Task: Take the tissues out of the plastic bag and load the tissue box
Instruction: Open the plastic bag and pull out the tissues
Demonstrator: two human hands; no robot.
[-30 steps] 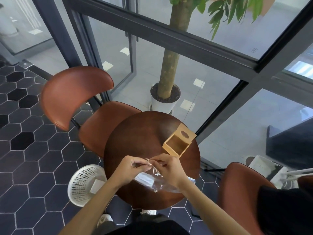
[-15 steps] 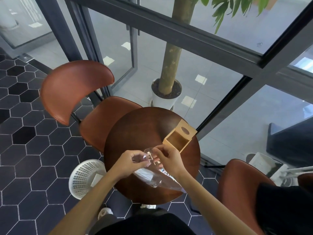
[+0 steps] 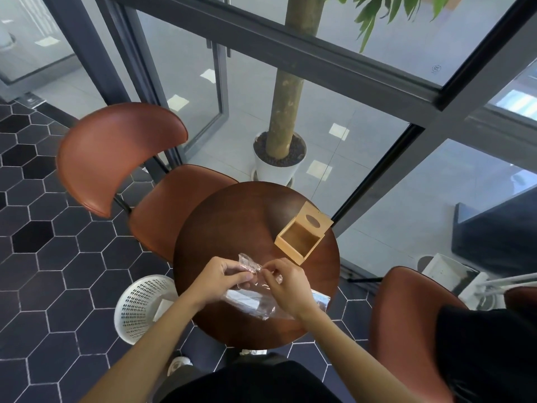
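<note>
A clear plastic bag point(image 3: 255, 303) with a white pack of tissues point(image 3: 241, 299) inside lies at the near side of the round dark wooden table point(image 3: 232, 228). My left hand point(image 3: 220, 279) and my right hand point(image 3: 286, 283) both pinch the crumpled top of the bag, close together just above the table. The light wooden tissue box point(image 3: 299, 242) stands open at the table's far right, its lid with an oval slot tipped back.
A brown chair point(image 3: 122, 158) stands to the left of the table and another point(image 3: 406, 330) to the right. A white perforated basket point(image 3: 142, 306) sits on the tiled floor at the lower left. A potted tree point(image 3: 279, 158) stands behind the table by the glass wall.
Both hands have stayed pinched on the bag's top while working it; the crumpled top now sticks up a little more between them. The view shifted slightly.
</note>
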